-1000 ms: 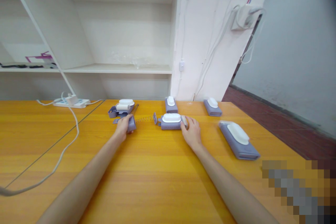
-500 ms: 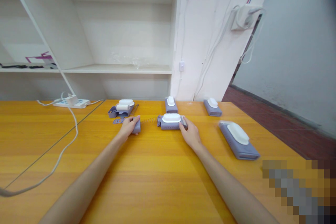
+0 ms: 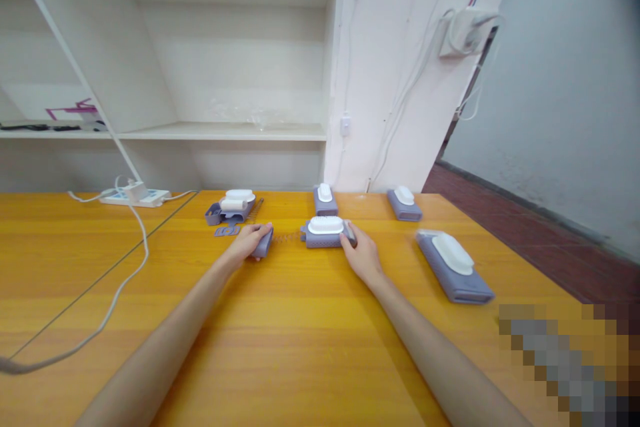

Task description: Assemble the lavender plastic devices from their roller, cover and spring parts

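Note:
My left hand [image 3: 250,243] is closed round a small purple end piece [image 3: 263,244] on the wooden table [image 3: 300,333]. A thin coiled spring [image 3: 287,237] runs from that piece to a purple device with a white top [image 3: 325,231]. My right hand [image 3: 361,251] grips the right end of this device, fingers curled against it. The spring looks short and compressed between the two parts.
A partly open purple device with loose parts [image 3: 231,207] lies behind my left hand. Two small purple-and-white devices [image 3: 325,199] [image 3: 404,203] stand near the wall, a larger one [image 3: 453,265] at the right. A white power strip [image 3: 133,195] with cable [image 3: 125,280] crosses the left.
My left hand has slid the purple end piece to the right, toward the device, and the spring between them has shortened. My right hand has stayed on the device's right end.

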Demonstrator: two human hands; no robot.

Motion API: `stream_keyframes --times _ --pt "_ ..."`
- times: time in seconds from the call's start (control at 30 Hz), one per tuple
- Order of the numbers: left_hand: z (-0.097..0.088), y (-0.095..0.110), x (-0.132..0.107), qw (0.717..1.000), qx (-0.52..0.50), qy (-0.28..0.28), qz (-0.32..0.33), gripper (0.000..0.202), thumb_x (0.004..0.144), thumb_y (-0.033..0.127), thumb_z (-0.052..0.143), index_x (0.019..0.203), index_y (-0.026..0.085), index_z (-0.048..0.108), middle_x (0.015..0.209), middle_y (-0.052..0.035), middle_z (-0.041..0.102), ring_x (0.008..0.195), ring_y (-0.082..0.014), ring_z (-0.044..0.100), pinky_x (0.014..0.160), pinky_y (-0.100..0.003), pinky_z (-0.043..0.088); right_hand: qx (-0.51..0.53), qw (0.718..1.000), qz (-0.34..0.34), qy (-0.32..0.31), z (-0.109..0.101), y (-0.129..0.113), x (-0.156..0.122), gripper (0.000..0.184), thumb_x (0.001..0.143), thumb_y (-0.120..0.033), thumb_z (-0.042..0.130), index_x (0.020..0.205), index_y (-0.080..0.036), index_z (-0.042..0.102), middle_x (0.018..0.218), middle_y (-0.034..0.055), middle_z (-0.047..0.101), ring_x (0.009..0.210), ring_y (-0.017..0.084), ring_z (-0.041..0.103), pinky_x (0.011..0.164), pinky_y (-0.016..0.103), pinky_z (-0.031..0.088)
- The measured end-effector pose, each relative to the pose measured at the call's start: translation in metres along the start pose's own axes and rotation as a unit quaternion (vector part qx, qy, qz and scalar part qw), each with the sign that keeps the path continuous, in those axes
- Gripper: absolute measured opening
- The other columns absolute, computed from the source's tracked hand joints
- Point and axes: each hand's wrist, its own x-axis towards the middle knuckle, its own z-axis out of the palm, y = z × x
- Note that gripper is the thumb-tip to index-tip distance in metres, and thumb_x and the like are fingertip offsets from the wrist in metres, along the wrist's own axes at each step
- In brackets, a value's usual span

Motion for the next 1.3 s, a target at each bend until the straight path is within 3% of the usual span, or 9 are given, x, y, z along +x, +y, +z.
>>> stream_keyframes --times 0.17,0.4,0.67,0.8,0.9,1.07,1.3 --pt "0.024 -0.003 0.009 0.993 0.087 0.069 0.038 0.039 0.075 0.052 0.053 0.084 0.015 0.058 0.056 0.0004 0.052 0.041 -0.0125 0.052 0.03 -0.02 0.039 -0.021 1.0 0.009 -0.016 -0.003 -0.005 -0.001 0.044 0.084 -0.04 0.047 0.121 -0.018 0.054 0.114 0.0115 0.062 0.107 0.024 0.056 0.093 0.039 0.042" --pt "0.042 -0.001 0.019 0.992 0.096 0.075 0.039 0.04 0.079 0.052 0.046 0.085 0.014 0.057 0.061 -0.0024 0.056 0.042 -0.0125 0.053 0.033 -0.02 0.04 -0.035 0.998 0.026 -0.036 -0.005 -0.008 -0.001 0.045 0.084 -0.041 0.047 0.121 -0.018 0.053 0.116 0.011 0.06 0.109 0.025 0.054 0.094 0.039 0.039" --pt "0.066 0.004 0.022 0.991 0.091 0.074 0.06 0.039 0.079 0.049 0.047 0.083 0.013 0.059 0.066 -0.005 0.059 0.041 -0.0114 0.051 0.031 -0.02 0.038 -0.026 0.998 -0.002 -0.055 -0.004 -0.011 -0.003 0.048 0.077 -0.049 0.054 0.116 -0.021 0.053 0.113 0.0097 0.059 0.108 0.026 0.053 0.094 0.042 0.039" --pt "0.069 0.003 0.024 0.994 0.065 0.069 0.057 0.039 0.082 0.047 0.043 0.09 0.013 0.06 0.077 -0.007 0.062 0.047 -0.013 0.054 0.034 -0.022 0.041 -0.019 0.997 -0.025 -0.066 -0.004 -0.01 -0.002 0.067 0.061 -0.052 0.069 0.117 -0.02 0.048 0.127 0.0125 0.047 0.121 0.029 0.04 0.098 0.045 0.034" --pt "0.069 0.002 0.024 0.995 0.05 0.067 0.061 0.039 0.08 0.047 0.046 0.092 0.013 0.061 0.08 -0.0071 0.062 0.05 -0.0135 0.055 0.034 -0.022 0.041 0.021 0.994 -0.039 -0.105 -0.004 -0.008 -0.003 0.072 0.058 -0.048 0.072 0.118 -0.021 0.042 0.121 0.0093 0.05 0.114 0.025 0.047 0.094 0.041 0.038" --pt "0.069 0.002 0.021 0.996 0.018 0.062 0.066 0.04 0.077 0.049 0.051 0.088 0.013 0.063 0.076 -0.0058 0.062 0.052 -0.0133 0.053 0.036 -0.021 0.04 0.013 0.994 -0.03 -0.105 -0.005 -0.008 -0.003 0.094 0.053 -0.049 0.075 0.131 -0.021 0.032 0.118 0.0099 0.047 0.109 0.025 0.049 0.093 0.039 0.04" --pt "0.063 0.001 0.021 0.995 -0.045 0.043 0.081 0.039 0.072 0.049 0.058 0.088 0.014 0.065 0.08 -0.0056 0.064 0.061 -0.0144 0.054 0.044 -0.021 0.041 -0.001 0.988 -0.075 -0.132 -0.013 -0.019 -0.007 0.072 0.061 -0.047 0.071 0.122 -0.022 0.041 0.114 0.0079 0.051 0.107 0.024 0.05 0.093 0.038 0.04"
